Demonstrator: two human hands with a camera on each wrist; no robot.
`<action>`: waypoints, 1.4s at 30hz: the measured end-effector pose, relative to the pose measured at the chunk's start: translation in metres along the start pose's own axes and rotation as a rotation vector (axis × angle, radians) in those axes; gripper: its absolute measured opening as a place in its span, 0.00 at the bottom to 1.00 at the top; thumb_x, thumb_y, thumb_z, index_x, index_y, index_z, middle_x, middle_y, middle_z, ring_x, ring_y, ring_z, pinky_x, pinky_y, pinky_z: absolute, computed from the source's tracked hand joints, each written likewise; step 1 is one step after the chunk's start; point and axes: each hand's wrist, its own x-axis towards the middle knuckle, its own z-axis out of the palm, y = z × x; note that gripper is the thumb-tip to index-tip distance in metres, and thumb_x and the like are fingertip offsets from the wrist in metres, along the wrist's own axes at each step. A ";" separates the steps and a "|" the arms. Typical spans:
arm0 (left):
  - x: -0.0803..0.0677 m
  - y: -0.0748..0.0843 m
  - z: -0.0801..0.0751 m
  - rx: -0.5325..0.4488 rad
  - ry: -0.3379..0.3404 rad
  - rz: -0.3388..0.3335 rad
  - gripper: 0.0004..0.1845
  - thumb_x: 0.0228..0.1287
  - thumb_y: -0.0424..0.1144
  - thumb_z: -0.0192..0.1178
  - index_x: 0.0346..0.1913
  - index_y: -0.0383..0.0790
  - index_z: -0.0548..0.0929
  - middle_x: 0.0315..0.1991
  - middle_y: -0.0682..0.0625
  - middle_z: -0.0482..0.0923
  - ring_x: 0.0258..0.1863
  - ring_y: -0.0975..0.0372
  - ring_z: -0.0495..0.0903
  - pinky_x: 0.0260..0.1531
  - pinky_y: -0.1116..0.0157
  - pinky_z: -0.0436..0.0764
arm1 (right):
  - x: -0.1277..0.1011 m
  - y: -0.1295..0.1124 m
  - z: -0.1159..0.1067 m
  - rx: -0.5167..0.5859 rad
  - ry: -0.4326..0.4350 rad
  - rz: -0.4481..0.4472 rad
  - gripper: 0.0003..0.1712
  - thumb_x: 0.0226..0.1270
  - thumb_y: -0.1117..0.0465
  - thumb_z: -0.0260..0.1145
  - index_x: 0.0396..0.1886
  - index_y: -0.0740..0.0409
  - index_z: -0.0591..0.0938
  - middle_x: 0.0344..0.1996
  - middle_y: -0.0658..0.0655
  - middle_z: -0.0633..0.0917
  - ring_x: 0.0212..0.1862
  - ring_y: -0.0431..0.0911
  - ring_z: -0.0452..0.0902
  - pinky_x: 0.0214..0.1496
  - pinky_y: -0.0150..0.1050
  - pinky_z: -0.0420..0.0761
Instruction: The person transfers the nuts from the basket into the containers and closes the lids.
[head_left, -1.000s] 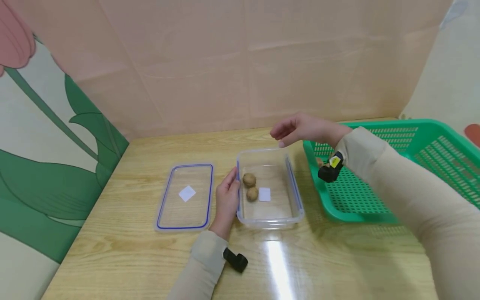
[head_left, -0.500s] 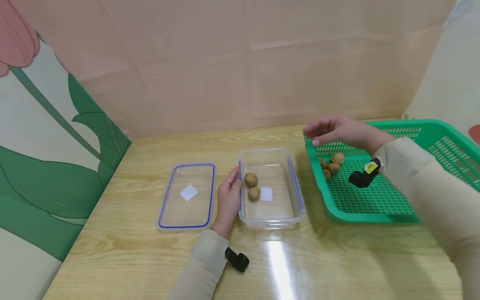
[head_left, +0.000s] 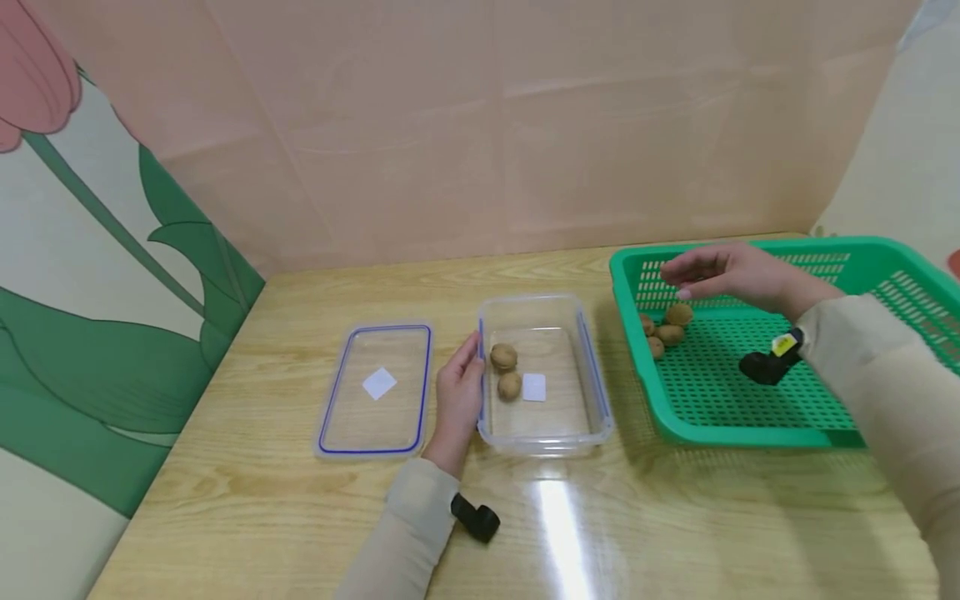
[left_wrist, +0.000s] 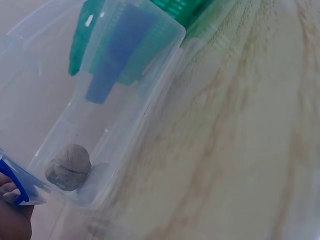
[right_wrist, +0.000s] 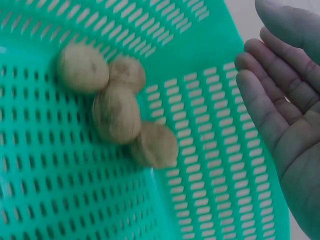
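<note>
My left hand (head_left: 459, 400) lies along the left side of a clear plastic food container (head_left: 558, 429), its fingers touching the wall. In the left wrist view, part of that hand (left_wrist: 15, 220) shows beside a blue-edged latch (left_wrist: 17, 182). Two walnuts (head_left: 504, 357) sit inside the container near its left wall. My right hand (head_left: 738, 275) hovers over the green plastic basket (head_left: 667, 421) with nothing in its fingers. Several walnuts (right_wrist: 117, 115) lie together in the basket's left end. In the right wrist view, the right hand's fingers (right_wrist: 262, 102) are apart from them.
A clear lid (head_left: 375, 429) with a blue seal lies on the wooden table (head_left: 247, 500), left of the container. One white paper square (head_left: 379, 383) shows on the lid, another white square (head_left: 534, 387) within the container. A pink cloth (head_left: 375, 125) hangs behind.
My right hand has moved right, from above the container's far edge to over the basket, and slightly down. The walnuts in the basket have come into view. The left hand stays at the container.
</note>
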 end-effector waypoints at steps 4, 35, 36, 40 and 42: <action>0.000 -0.001 -0.001 -0.002 -0.002 0.003 0.22 0.65 0.31 0.47 0.62 0.39 0.71 0.63 0.49 0.69 0.65 0.58 0.64 0.65 0.62 0.64 | -0.005 0.012 -0.003 -0.028 0.017 0.040 0.32 0.59 0.56 0.66 0.62 0.62 0.70 0.49 0.36 0.79 0.51 0.28 0.73 0.46 0.22 0.75; -0.006 0.002 -0.003 -0.026 0.006 0.026 0.21 0.64 0.29 0.48 0.61 0.36 0.71 0.62 0.48 0.70 0.64 0.58 0.66 0.65 0.64 0.65 | -0.003 0.050 0.007 -0.100 -0.082 0.133 0.38 0.56 0.56 0.69 0.65 0.64 0.66 0.64 0.69 0.66 0.64 0.66 0.59 0.59 0.65 0.66; -0.006 0.002 -0.003 -0.026 0.006 0.024 0.22 0.64 0.30 0.48 0.61 0.36 0.71 0.62 0.48 0.70 0.64 0.58 0.66 0.65 0.64 0.65 | -0.003 0.051 0.008 -0.101 -0.092 0.128 0.39 0.56 0.56 0.69 0.65 0.65 0.66 0.64 0.70 0.66 0.64 0.66 0.60 0.59 0.65 0.66; -0.006 0.002 -0.003 -0.032 0.004 0.024 0.22 0.65 0.30 0.48 0.62 0.36 0.71 0.62 0.48 0.70 0.64 0.58 0.66 0.65 0.64 0.65 | -0.002 0.054 0.011 -0.122 -0.109 0.115 0.39 0.54 0.57 0.70 0.64 0.65 0.67 0.60 0.68 0.71 0.60 0.59 0.68 0.58 0.58 0.71; -0.006 0.002 -0.003 -0.036 0.002 0.021 0.22 0.65 0.30 0.48 0.62 0.36 0.71 0.62 0.48 0.70 0.64 0.59 0.65 0.65 0.64 0.65 | -0.001 0.054 0.012 -0.129 -0.112 0.106 0.39 0.53 0.57 0.70 0.63 0.65 0.68 0.59 0.67 0.73 0.58 0.56 0.70 0.58 0.55 0.73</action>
